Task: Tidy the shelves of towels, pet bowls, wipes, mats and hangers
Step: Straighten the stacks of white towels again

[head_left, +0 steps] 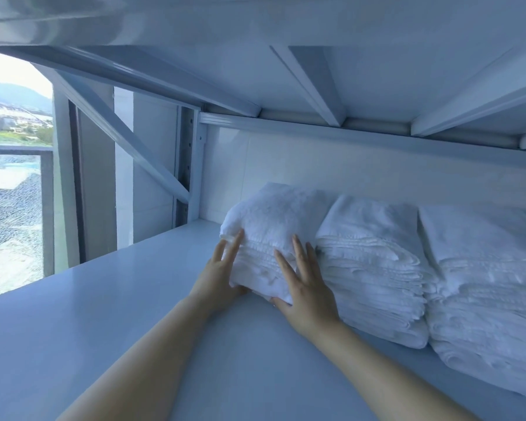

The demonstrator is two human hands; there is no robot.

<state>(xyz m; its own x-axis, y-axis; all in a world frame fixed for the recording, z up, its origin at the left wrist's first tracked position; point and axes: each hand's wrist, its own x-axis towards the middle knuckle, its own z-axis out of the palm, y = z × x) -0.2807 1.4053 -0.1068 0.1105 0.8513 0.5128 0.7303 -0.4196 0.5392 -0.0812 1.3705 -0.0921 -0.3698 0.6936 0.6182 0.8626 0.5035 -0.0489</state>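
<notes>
the leftmost towel pile on the shelf is being squared up, pressed by the straight-fingered left hand and right hand, seemingly ungripped, and should next be nudged flush against the neighbouring pile.

Looks like a linen storeroom. Told by a white steel rack beneath the left hand and right hand, a braced shelf close above them, and folded white towels stacked in a row from the hands rightward. Well left of the left hand, a window onto hills.
</notes>
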